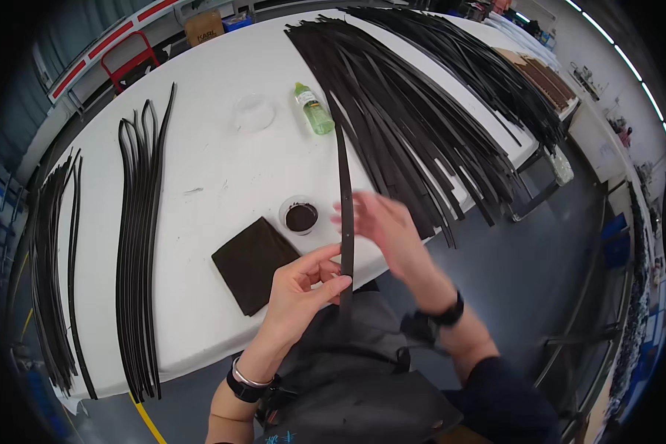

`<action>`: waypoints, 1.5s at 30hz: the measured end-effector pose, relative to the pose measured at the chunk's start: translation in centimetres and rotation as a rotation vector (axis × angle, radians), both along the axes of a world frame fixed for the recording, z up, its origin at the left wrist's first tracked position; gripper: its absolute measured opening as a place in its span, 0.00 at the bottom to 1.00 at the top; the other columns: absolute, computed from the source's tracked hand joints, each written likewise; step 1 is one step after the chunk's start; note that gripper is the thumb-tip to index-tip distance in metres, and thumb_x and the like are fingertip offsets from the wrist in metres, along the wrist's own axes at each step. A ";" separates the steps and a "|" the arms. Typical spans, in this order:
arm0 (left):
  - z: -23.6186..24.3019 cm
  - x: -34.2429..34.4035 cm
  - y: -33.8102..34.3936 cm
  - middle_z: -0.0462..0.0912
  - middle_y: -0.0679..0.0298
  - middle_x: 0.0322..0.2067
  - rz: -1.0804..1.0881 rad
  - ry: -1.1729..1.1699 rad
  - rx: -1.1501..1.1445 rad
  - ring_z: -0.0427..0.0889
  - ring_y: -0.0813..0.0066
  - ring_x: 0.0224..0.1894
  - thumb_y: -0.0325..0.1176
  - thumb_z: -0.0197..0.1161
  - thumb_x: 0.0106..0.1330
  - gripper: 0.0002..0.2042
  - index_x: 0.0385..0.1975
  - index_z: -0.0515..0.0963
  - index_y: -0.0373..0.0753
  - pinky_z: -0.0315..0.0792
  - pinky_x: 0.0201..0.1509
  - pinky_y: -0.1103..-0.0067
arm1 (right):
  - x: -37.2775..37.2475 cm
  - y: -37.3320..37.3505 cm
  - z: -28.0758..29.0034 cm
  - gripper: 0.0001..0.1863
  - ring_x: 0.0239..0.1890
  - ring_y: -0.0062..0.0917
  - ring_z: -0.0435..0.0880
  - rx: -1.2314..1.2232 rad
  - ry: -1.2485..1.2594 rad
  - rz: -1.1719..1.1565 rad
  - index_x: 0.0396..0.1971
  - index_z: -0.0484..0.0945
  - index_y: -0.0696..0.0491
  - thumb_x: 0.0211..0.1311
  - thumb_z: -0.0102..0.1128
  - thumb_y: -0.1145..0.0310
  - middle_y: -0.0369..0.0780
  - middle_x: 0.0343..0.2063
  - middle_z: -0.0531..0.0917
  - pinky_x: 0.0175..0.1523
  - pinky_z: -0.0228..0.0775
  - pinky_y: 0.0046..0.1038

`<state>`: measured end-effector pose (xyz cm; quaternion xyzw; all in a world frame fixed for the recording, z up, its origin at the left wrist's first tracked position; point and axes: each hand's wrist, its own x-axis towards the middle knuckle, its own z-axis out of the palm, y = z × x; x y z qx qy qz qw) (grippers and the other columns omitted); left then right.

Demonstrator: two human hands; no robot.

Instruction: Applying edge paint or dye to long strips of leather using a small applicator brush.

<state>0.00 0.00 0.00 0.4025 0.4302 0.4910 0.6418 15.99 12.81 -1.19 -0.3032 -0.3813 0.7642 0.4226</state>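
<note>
My left hand (307, 285) pinches a long dark strap (347, 229) between thumb and fingers, near the table's front edge. Small holes or dots run along the strap, and its far part lies against the table. Beside it, to the right, is my right hand (381, 226); motion smears its fingers, and I cannot tell whether they touch the strap. A clear cup (300, 215) with dark paste inside stands left of the strap. In front of the cup, partly behind my left hand, lies a folded dark cloth (253, 265).
Many loose dark straps (399, 103) cover the table's right side. Two narrower bundles lie at left, one a looped strap bundle (139, 244). A green bottle (314, 109) lies beyond the cup, near a clear round lid (254, 112). A red chair (129, 59) stands behind the white table (200, 159).
</note>
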 end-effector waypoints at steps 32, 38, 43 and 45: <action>-2.1 -10.4 -12.0 0.74 0.69 0.35 0.268 0.113 0.038 0.74 0.84 0.35 0.15 0.64 0.54 0.19 0.47 0.74 0.34 0.76 0.40 0.83 | -26.0 19.8 22.3 0.11 0.24 0.23 0.79 0.832 -0.385 -0.184 0.32 0.80 0.64 0.56 0.65 0.70 0.41 0.27 0.83 0.37 0.73 0.23; -3.2 -11.2 -10.3 0.73 0.69 0.35 0.291 -0.068 -0.077 0.75 0.83 0.33 0.16 0.63 0.55 0.21 0.50 0.71 0.34 0.75 0.36 0.83 | -16.8 14.5 18.2 0.19 0.45 0.18 0.79 1.237 -0.657 0.069 0.47 0.78 0.58 0.62 0.59 0.60 0.37 0.40 0.83 0.47 0.69 0.21; -4.2 -11.4 -10.1 0.76 0.68 0.36 0.306 -0.104 -0.046 0.77 0.81 0.34 0.17 0.63 0.56 0.21 0.51 0.71 0.35 0.76 0.35 0.84 | -6.9 -3.3 11.7 0.12 0.36 0.20 0.82 1.148 -0.743 0.265 0.43 0.79 0.62 0.64 0.53 0.73 0.43 0.34 0.85 0.44 0.72 0.22; -4.3 -10.6 -9.8 0.77 0.68 0.37 0.280 -0.134 -0.013 0.77 0.81 0.34 0.18 0.63 0.56 0.22 0.52 0.70 0.35 0.76 0.35 0.84 | -4.3 -8.9 8.3 0.11 0.36 0.21 0.83 0.894 -0.800 0.334 0.43 0.78 0.61 0.63 0.54 0.75 0.43 0.35 0.84 0.45 0.72 0.22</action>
